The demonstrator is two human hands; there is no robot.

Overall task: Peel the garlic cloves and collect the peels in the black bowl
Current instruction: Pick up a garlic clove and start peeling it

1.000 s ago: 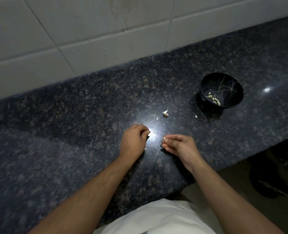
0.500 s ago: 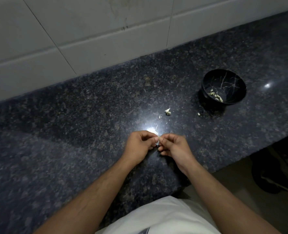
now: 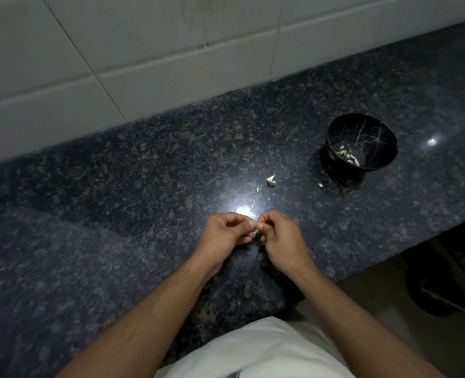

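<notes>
My left hand (image 3: 225, 231) and my right hand (image 3: 280, 236) meet fingertip to fingertip just above the dark granite counter (image 3: 116, 200). Between them they pinch a small garlic clove (image 3: 258, 227), mostly hidden by the fingers. A black bowl (image 3: 362, 141) with thin gold veins stands at the far right and holds several pale bits. A small white garlic piece (image 3: 271, 180) lies on the counter beyond my hands, with thin peel scraps (image 3: 253, 205) near it. One pale scrap (image 3: 321, 184) lies by the bowl's base.
A white tiled wall (image 3: 144, 50) runs along the back of the counter. The counter's front edge (image 3: 362, 271) cuts diagonally at the right, with floor and a dark object (image 3: 443, 282) below. A bright light reflection sits just beyond my hands.
My hands were apart a second ago, the right pinching a small bit. They have come together and now both pinch the clove. The view has shifted slightly.
</notes>
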